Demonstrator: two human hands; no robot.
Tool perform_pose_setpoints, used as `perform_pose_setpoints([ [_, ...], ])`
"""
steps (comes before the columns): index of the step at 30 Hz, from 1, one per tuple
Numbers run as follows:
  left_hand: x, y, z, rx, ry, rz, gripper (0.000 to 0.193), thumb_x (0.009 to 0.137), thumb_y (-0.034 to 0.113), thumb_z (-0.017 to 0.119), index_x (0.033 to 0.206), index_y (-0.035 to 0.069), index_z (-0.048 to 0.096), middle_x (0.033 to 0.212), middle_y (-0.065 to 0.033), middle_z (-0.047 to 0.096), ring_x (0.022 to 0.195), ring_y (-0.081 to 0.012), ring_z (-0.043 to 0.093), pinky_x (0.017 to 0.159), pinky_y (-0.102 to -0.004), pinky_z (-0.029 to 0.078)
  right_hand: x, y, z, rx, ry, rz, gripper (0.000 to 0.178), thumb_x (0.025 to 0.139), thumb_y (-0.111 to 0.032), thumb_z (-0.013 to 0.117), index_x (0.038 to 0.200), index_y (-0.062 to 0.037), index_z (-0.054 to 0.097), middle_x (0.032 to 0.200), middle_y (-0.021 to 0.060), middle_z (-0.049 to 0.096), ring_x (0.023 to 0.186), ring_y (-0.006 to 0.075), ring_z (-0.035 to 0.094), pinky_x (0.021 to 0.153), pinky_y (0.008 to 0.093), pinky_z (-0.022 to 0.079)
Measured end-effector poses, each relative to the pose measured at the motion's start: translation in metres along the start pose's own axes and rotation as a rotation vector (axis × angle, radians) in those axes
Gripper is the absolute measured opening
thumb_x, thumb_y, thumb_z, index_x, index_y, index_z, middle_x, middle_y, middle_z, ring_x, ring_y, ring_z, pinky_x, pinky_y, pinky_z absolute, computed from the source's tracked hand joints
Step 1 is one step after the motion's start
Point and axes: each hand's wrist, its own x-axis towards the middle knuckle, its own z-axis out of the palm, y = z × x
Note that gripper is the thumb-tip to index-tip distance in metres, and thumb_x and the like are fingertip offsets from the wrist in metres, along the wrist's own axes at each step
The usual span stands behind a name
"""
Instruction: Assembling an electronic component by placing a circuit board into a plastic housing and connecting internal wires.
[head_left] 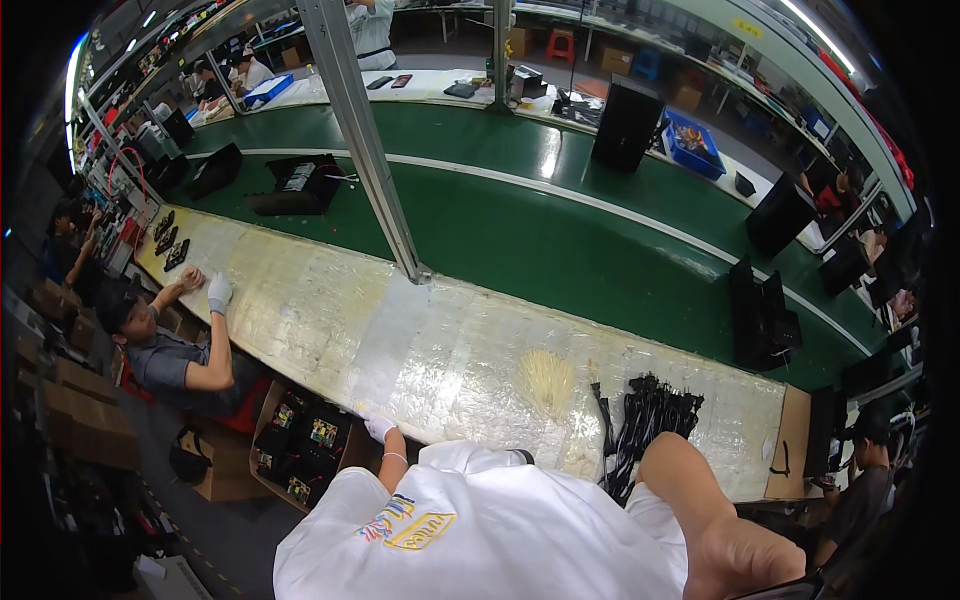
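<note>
My left hand (380, 428), in a white glove, rests at the near edge of the work table (310, 330). It lies beside a cardboard box (262, 420) of black parts with circuit boards; its fingers look stretched out, with nothing visible in them. My right arm is bent, with the elbow over the near table edge beside a bundle of black cables (650, 410). Close to the lower right rim is my right hand (750, 555), bare, its fingers hidden. A fan of cream-coloured ties or thin strips (546, 382) lies left of the cables.
Beyond the table runs a green conveyor belt (500, 240) with black housings (765, 315) on it. A metal post (365, 150) rises at the table's far edge. A co-worker (185, 355) sits at the left. Cardboard (790, 440) stands at the table's right end.
</note>
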Motion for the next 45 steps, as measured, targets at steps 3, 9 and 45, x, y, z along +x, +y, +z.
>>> perform_pose_setpoints([
  [3,-0.025,0.044,-0.032,-0.444,-0.057,-0.405,0.062,0.1,0.045,0.026,0.118,-0.007,0.055,0.114,-0.0282,0.06,0.105,-0.0413,0.058,0.091,-0.0453,0.047,-0.005,-0.008,-0.01,-0.12,-0.053,-0.009,0.024,0.088,-0.003,0.055,0.11,0.0031,0.062,0.106,0.0121,0.069,0.105,0.0228,0.062,0.096,0.0427,0.048],
  [9,-0.013,0.026,-0.023,-0.538,-0.034,-0.411,0.074,0.098,0.054,0.021,0.109,-0.007,0.061,0.116,-0.0287,0.06,0.107,-0.0431,0.057,0.094,-0.0459,0.045,0.0,-0.012,-0.011,-0.159,-0.073,0.01,0.029,0.089,-0.002,0.054,0.117,0.0039,0.059,0.114,0.0131,0.067,0.11,0.0207,0.061,0.098,0.0405,0.047],
  [45,0.006,0.0,0.01,-0.007,-0.042,-0.08,0.041,0.102,0.03,0.027,0.13,0.003,0.04,0.114,-0.0254,0.06,0.101,-0.0383,0.062,0.084,-0.0432,0.052,-0.001,-0.018,-0.009,-0.183,-0.109,0.089,0.031,0.088,-0.004,0.057,0.118,0.0031,0.06,0.119,0.0133,0.064,0.113,0.0206,0.06,0.102,0.0416,0.045],
])
